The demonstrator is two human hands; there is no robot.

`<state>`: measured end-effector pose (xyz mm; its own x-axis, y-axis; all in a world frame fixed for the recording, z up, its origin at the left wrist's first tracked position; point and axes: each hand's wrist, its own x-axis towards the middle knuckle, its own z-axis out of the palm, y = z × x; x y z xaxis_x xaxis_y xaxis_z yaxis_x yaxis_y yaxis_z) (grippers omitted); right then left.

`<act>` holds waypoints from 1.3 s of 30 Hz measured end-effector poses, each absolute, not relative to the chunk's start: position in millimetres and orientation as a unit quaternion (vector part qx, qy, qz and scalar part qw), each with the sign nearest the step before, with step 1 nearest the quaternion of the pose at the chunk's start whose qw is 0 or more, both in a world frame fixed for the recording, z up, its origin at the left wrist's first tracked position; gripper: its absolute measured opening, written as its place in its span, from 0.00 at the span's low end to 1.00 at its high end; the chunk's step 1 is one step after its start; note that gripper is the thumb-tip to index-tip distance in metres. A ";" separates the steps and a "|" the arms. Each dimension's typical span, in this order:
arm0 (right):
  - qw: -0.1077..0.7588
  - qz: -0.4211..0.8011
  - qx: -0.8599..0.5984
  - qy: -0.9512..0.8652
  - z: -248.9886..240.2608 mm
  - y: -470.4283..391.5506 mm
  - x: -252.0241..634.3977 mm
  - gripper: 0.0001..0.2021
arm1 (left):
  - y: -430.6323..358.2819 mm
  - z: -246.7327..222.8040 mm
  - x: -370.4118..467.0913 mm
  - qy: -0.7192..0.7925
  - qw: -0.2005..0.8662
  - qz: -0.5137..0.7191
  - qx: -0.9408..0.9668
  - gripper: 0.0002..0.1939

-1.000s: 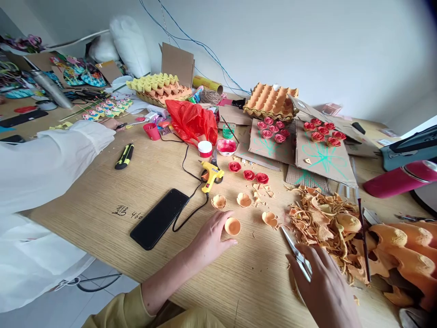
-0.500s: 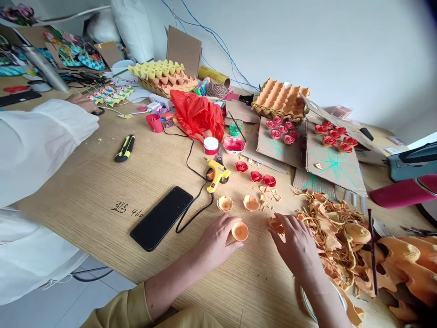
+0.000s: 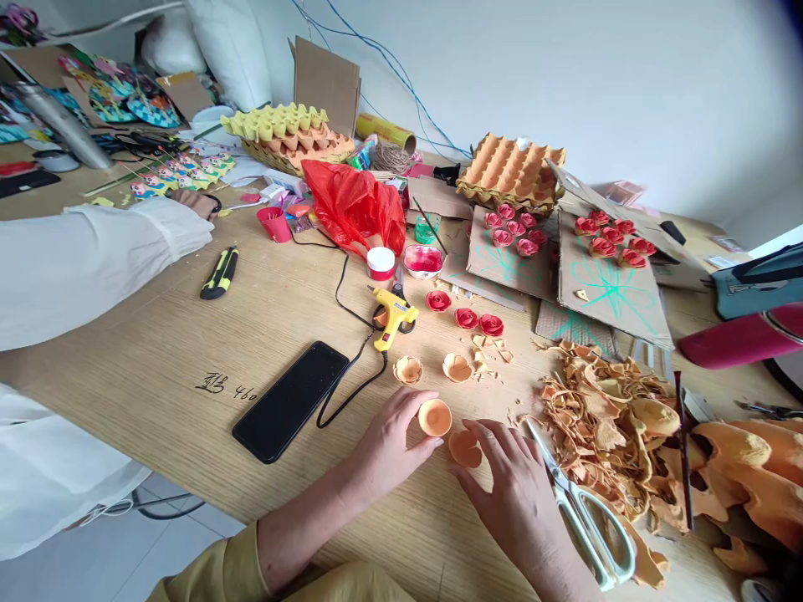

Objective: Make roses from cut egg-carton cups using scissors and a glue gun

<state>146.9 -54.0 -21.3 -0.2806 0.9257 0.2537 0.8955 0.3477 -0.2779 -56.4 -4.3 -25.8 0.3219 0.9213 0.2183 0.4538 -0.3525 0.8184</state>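
Between the thumb and fingers of my left hand (image 3: 392, 443) is a small round orange cup (image 3: 435, 417). My right hand (image 3: 511, 493) has its thumb and fingers around a second orange cup (image 3: 465, 449), just right of the first. Two petal-edged orange cups, one (image 3: 408, 369) on the left and one (image 3: 457, 368) on the right, sit on the table beyond my hands. Three red paper-pulp roses (image 3: 466, 318) lie farther back. White-handled scissors (image 3: 590, 518) rest beside my right wrist, partly covered by it.
A yellow glue gun (image 3: 394, 319) and black phone (image 3: 292, 401) lie left of centre. Orange scraps (image 3: 602, 418) are heaped at right. Cardboard sheets (image 3: 618, 293) hold more roses. Another person's white sleeve (image 3: 106, 259) reaches in from the left, near a utility knife (image 3: 219, 273).
My right hand has moved left and nearer with its cup, close to my left hand's cup, uncovering the scissors. The other person's hand has moved right. The view has shifted slightly.
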 end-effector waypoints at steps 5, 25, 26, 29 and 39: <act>0.258 0.073 -0.576 -0.772 -2.9 -52.0 141.1 0.11 | -9.3 -23.0 -54.6 0.399 0.302 0.384 0.776 0.27; 0.220 0.032 -0.726 -0.651 6.5 -2.5 196.3 0.10 | -11.1 -26.7 -57.0 0.387 0.297 0.362 0.794 0.28; 0.213 0.030 -0.733 -0.645 6.1 1.4 201.0 0.10 | -10.6 -27.1 -56.9 0.390 0.299 0.355 0.795 0.28; 0.209 0.032 -0.740 -0.638 4.6 6.1 207.9 0.11 | -10.8 -26.0 -54.9 0.392 0.306 0.322 0.806 0.30; 0.213 0.062 -0.762 -0.608 6.6 -10.3 219.0 0.14 | -3.5 -15.5 -30.0 0.355 0.296 0.167 0.871 0.25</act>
